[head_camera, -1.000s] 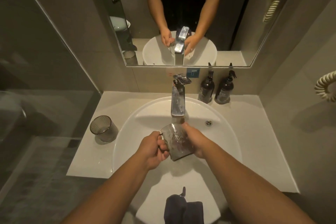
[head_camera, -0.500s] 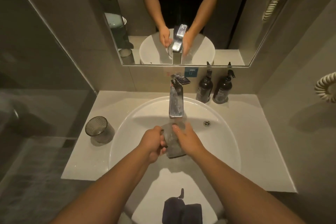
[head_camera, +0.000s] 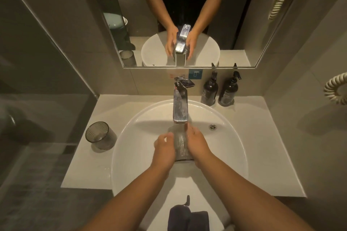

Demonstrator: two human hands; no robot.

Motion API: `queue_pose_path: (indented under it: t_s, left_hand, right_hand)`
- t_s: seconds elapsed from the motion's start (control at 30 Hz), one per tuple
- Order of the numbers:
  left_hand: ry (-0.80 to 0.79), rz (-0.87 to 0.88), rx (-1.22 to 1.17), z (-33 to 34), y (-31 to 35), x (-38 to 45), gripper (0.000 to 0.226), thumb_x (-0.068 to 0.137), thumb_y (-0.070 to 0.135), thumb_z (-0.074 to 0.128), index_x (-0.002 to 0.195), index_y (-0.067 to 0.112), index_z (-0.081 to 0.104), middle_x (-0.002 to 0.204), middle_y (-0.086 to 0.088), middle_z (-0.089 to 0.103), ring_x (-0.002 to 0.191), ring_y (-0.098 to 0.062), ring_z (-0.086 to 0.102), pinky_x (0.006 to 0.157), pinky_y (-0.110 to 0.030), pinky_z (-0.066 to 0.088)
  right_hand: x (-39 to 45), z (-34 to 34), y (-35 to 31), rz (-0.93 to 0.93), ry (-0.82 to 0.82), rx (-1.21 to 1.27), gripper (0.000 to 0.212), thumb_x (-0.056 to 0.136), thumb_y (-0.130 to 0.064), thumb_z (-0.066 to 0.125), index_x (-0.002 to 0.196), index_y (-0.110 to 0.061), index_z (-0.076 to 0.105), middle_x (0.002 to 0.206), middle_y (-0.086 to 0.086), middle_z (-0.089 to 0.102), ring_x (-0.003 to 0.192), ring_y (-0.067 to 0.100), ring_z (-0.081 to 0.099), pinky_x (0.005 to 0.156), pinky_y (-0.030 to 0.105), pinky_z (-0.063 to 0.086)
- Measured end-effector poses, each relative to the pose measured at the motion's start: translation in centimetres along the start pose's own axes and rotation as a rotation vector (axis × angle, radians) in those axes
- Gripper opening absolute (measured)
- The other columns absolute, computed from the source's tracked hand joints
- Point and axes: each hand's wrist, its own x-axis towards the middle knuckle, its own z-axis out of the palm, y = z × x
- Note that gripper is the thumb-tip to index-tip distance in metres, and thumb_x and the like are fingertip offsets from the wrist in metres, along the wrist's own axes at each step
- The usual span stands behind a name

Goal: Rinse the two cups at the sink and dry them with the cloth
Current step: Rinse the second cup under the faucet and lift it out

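Note:
A ribbed clear cup (head_camera: 180, 145) lies on its side between both hands over the white basin (head_camera: 142, 124), right under the chrome tap (head_camera: 180, 108), with water running over it. My left hand (head_camera: 164, 147) grips its left side. My right hand (head_camera: 197, 143) presses flat on its right side. The second cup (head_camera: 99, 136), grey and ribbed, stands upright on the counter left of the basin. A dark cloth (head_camera: 187, 218) hangs over the basin's near rim.
Two dark pump bottles (head_camera: 218, 90) stand at the back right of the white counter (head_camera: 259, 146). A mirror (head_camera: 244, 15) covers the wall behind the tap. A glass partition is at left. A coiled cord (head_camera: 336, 90) hangs on the right wall.
The cup has moved up closer under the spout and turned, and both hands have closed in around its sides. The other cup and the cloth have not moved.

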Motion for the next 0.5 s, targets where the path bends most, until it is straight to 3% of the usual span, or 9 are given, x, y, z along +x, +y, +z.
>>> queue_pose_path:
  t_s: [0.1, 0.23, 0.33, 0.4, 0.5]
  left_hand:
    - [-0.078, 0.042, -0.027, 0.8, 0.8, -1.4, 0.041, 0.096, 0.052, 0.043, 0.125, 0.024, 0.052, 0.12, 0.001, 0.063, 0.11, -0.02, 0.063, 0.102, -0.046, 0.049]
    - [-0.195, -0.032, -0.347, 0.2, 1.0, -0.7, 0.05, 0.1, 0.054, 0.041, 0.12, 0.017, 0.068, 0.111, -0.01, 0.076, 0.101, -0.026, 0.073, 0.088, -0.044, 0.058]
    - [-0.238, -0.214, -0.56, 0.0, 1.2, -0.4, 0.058, 0.1, 0.059, 0.035, 0.119, 0.016, 0.069, 0.113, -0.01, 0.075, 0.106, -0.028, 0.071, 0.095, -0.044, 0.054]
    - [-0.258, -0.294, -0.585, 0.2, 1.2, -0.2, 0.057, 0.1, 0.059, 0.035, 0.119, 0.017, 0.068, 0.111, -0.01, 0.076, 0.105, -0.029, 0.071, 0.095, -0.046, 0.054]
    - [-0.246, -0.343, -0.454, 0.4, 1.6, -0.1, 0.054, 0.099, 0.059, 0.04, 0.113, 0.016, 0.069, 0.104, -0.012, 0.078, 0.097, -0.03, 0.073, 0.095, -0.05, 0.055]
  right_hand:
    - [-0.9, 0.8, 0.0, -0.059, 0.023, 0.052, 0.032, 0.095, -0.049, 0.04, 0.107, -0.032, 0.063, 0.102, -0.006, 0.071, 0.096, 0.015, 0.067, 0.092, 0.044, 0.053]
    - [-1.8, 0.2, -0.9, -0.177, -0.029, 0.127, 0.024, 0.097, -0.033, 0.048, 0.101, -0.035, 0.071, 0.097, -0.007, 0.075, 0.09, 0.01, 0.072, 0.086, 0.038, 0.057]
    - [-1.8, -0.3, -1.2, -0.175, -0.08, 0.202, 0.017, 0.093, -0.03, 0.057, 0.095, -0.034, 0.074, 0.101, -0.003, 0.074, 0.092, 0.012, 0.072, 0.082, 0.033, 0.058]
    - [-1.5, -0.3, -1.2, -0.157, -0.128, 0.218, 0.019, 0.095, -0.027, 0.055, 0.1, -0.032, 0.073, 0.103, -0.001, 0.074, 0.091, 0.012, 0.072, 0.079, 0.029, 0.058]
    - [-0.9, -0.6, -0.9, -0.068, -0.214, 0.241, 0.021, 0.092, -0.026, 0.059, 0.11, -0.026, 0.07, 0.103, 0.003, 0.075, 0.093, 0.021, 0.073, 0.088, 0.04, 0.057]
